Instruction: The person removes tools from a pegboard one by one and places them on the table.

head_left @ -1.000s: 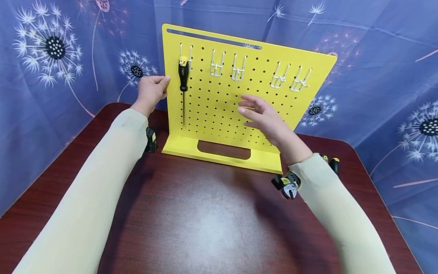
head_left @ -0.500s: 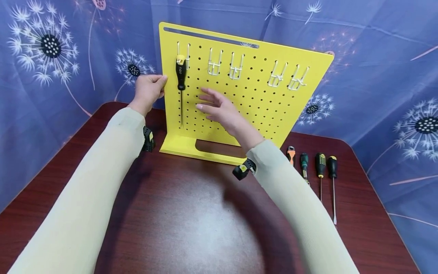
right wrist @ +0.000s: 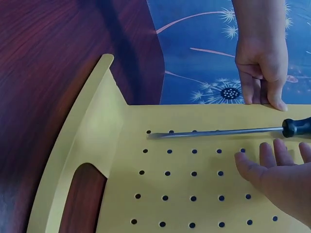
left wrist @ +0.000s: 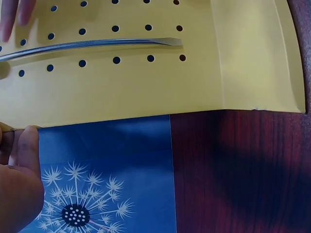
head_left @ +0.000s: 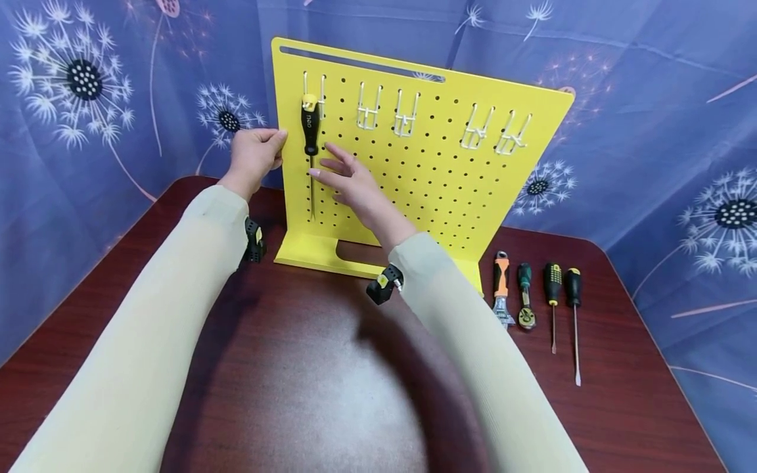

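A yellow pegboard (head_left: 508,98) stands upright on the table, and my left hand (head_left: 251,157) pinches its left edge between thumb and fingers. From the leftmost white hook hangs a screwdriver (head_left: 310,130), black-handled with a yellow top, its shaft (left wrist: 107,43) pointing down along the board. Just right of it is my right hand (head_left: 355,187), fingers spread and loosely bent, holding nothing. In the right wrist view those fingers (right wrist: 268,158) lie close beside the shaft with a small gap showing.
Several more white hooks (head_left: 368,118) sit along the board's upper part. On the right of the table lie an orange-handled wrench (head_left: 501,282), a green-handled ratchet (head_left: 525,295) and two screwdrivers (head_left: 553,286). A blue dandelion-patterned cloth (head_left: 650,131) hangs behind.
My right hand has moved left across the board to beside the hanging screwdriver, uncovering the tools on the right. The left hand has kept its grip on the edge.
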Motion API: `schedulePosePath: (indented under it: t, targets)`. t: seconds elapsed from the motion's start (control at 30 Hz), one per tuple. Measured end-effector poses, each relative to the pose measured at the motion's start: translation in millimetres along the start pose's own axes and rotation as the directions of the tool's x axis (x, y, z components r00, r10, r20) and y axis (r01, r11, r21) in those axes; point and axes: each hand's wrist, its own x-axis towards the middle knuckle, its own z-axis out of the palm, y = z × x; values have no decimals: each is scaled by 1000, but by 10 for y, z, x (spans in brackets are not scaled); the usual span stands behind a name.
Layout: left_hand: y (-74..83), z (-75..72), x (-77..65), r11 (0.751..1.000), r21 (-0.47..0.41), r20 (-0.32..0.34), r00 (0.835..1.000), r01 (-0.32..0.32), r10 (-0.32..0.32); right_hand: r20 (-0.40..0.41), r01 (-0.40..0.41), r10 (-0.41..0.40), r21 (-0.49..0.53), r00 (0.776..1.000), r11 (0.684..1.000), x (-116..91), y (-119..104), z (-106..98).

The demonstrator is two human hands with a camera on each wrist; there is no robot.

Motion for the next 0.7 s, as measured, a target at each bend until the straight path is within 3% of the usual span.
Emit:
schedulePosePath:
  t: [0.37, 0.7]
  targets:
    - [-8, -27, -14, 1000, 0, 2, 1000, 31, -31, -49, 6, -3, 66, 999, 998, 169, 16, 126]
    - [25, -7, 7, 1000, 10, 1, 1000, 26, -26, -50, 13, -10, 47, 999, 999, 249, -18, 118]
